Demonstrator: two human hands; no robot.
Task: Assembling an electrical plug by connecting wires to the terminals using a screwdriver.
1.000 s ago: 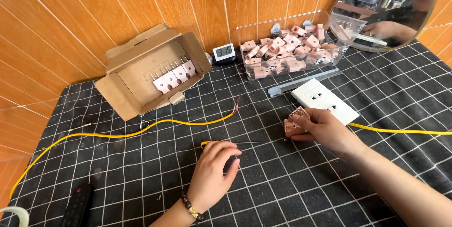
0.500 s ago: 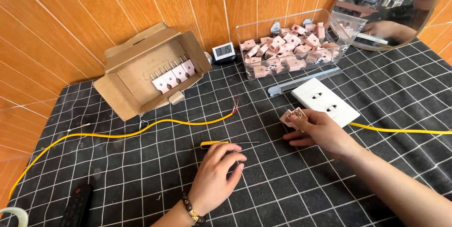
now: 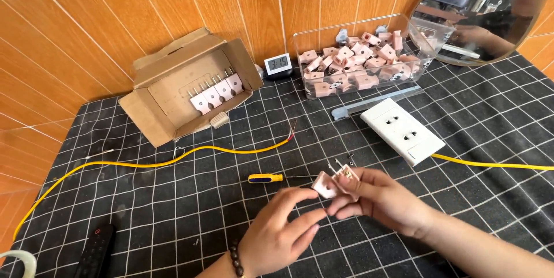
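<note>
**Obs. A:** Fingers (image 3: 352, 192) of the right hand (image 3: 385, 202), head view: curled in and pinched around a small pink plug (image 3: 344, 176); two metal prongs stick up from its top. Thumb lies across the near side. Grip is closed on the part, not loose.

**Obs. B:** Left hand (image 3: 281, 232)?

**Obs. A:** Half closed. Index and thumb tips meet a second piece, a pale pink plug half (image 3: 324, 185), touching the part in the right hand. Remaining fingers are bent loosely under, holding nothing that I can see. Beaded bracelet (image 3: 235, 258) at the wrist.

**Obs. B:** Position of the held parts?

**Obs. A:** Above the black grid-pattern mat (image 3: 173, 220), centre of frame, between the two hands. Just left of them lies a screwdriver (image 3: 266, 178) with a yellow and blue handle, apart from both hands.

**Obs. B:** Surroundings, same view?

**Obs. A:** White socket plate (image 3: 402, 131) beyond the right hand, yellow cable (image 3: 496, 164) running from it to the right edge. Another yellow wire (image 3: 173, 160) crosses the mat left of centre. Clear plastic bin (image 3: 300, 53) of pink plugs at the back, open cardboard box (image 3: 150, 111) with a few plugs to its left, small digital display (image 3: 277, 63) between them. Black remote (image 3: 95, 249) at lower left.
</note>
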